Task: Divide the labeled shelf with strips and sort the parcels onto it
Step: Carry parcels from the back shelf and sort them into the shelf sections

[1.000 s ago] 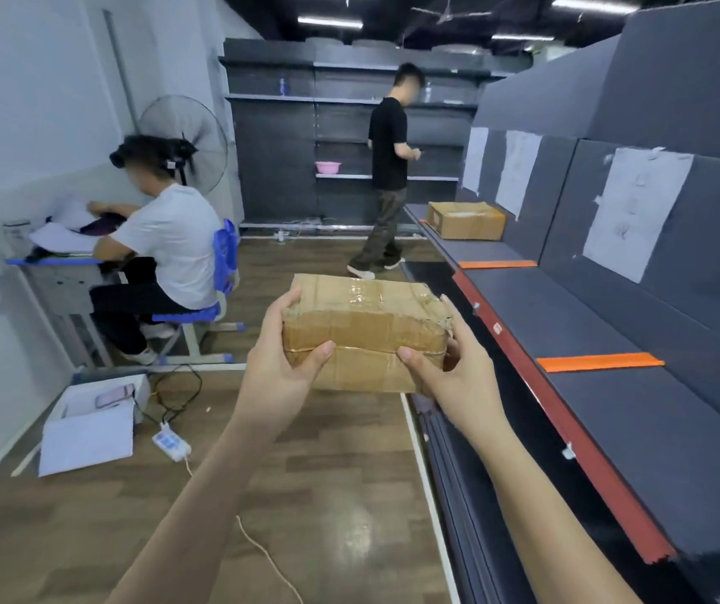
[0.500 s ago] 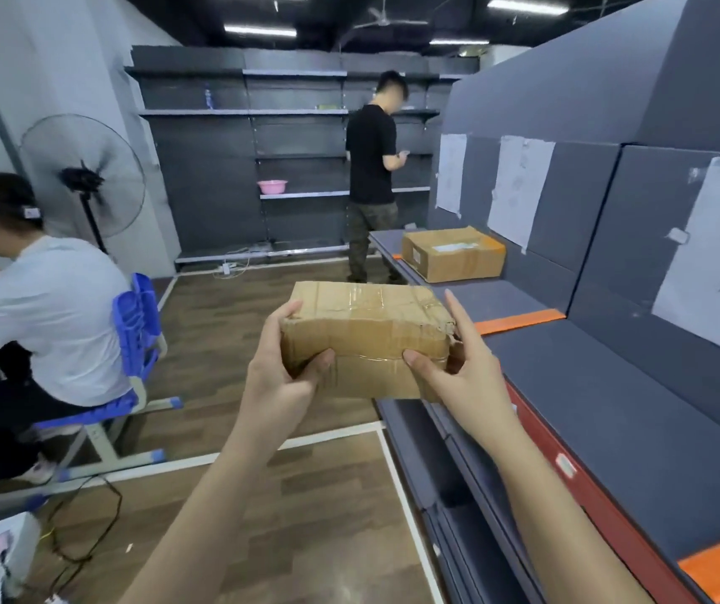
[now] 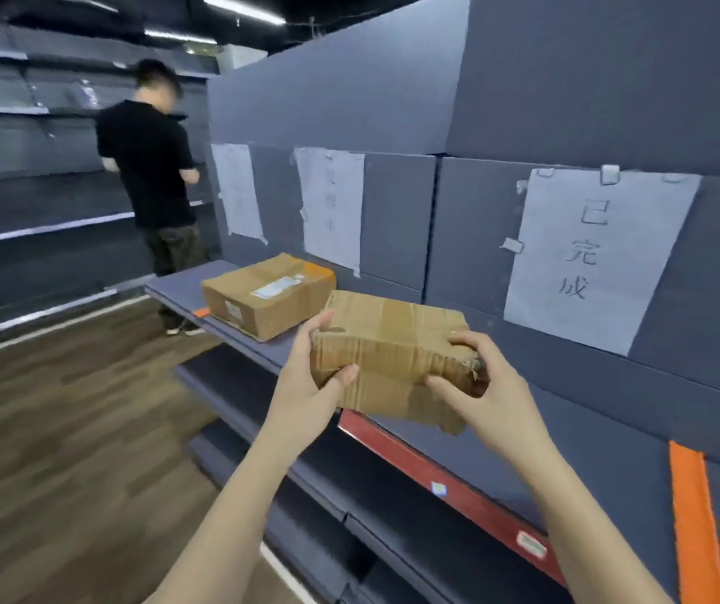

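The crumpled cardboard parcel [image 3: 388,355] bears glossy tape; the shelf [image 3: 610,433] looks matt, the floor [image 3: 66,429] wood-grained.

Light comes from ceiling tube lamps [image 3: 242,10] at about 11 o'clock; they burn white against a dark ceiling. The room is moderately bright and evenly lit, with soft shadows only. The wooden floor [image 3: 66,429] at 8 o'clock is streaked with motion blur, and the person in black [image 3: 149,167] at 10 o'clock is soft. Straight shelf lines bow toward the edges from the wide lens. The characters on the paper label [image 3: 597,259] at 2 o'clock remain legible.
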The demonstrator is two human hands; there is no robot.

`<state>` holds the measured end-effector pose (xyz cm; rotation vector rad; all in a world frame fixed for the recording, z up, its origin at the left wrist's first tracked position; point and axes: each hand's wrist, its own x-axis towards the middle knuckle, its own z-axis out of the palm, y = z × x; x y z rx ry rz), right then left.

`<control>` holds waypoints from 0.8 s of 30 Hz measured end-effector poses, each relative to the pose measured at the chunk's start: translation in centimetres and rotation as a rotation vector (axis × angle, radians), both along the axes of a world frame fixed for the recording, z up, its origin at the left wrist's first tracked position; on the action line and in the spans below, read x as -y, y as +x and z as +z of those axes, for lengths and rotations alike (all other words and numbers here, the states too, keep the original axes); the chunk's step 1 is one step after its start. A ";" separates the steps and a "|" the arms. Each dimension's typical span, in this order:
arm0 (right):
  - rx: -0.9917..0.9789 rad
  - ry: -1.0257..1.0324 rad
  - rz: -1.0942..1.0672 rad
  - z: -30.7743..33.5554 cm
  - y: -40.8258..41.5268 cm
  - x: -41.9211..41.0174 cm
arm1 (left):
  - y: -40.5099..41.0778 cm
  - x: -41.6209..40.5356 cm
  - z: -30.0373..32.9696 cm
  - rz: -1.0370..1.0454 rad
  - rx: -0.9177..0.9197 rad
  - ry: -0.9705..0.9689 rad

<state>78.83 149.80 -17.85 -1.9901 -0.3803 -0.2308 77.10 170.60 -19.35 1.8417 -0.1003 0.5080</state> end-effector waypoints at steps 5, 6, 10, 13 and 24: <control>0.021 0.075 -0.274 -0.9 1.8 -2.3 | 6.7 -1.7 0.5 -0.247 -0.029 0.011; 0.025 0.086 -0.319 -1.2 2.1 -2.8 | 7.7 -2.0 0.7 -0.264 -0.025 -0.008; 0.046 0.212 -0.522 -2.3 2.4 -5.4 | 10.0 -2.7 0.8 -0.307 -0.012 -0.154; 0.024 0.312 -0.627 -3.2 2.2 -7.1 | 11.1 -2.2 0.4 -0.429 -0.145 -0.325; 0.064 -0.334 -0.602 0.3 2.5 -6.8 | 12.2 0.9 1.9 -0.653 0.044 0.355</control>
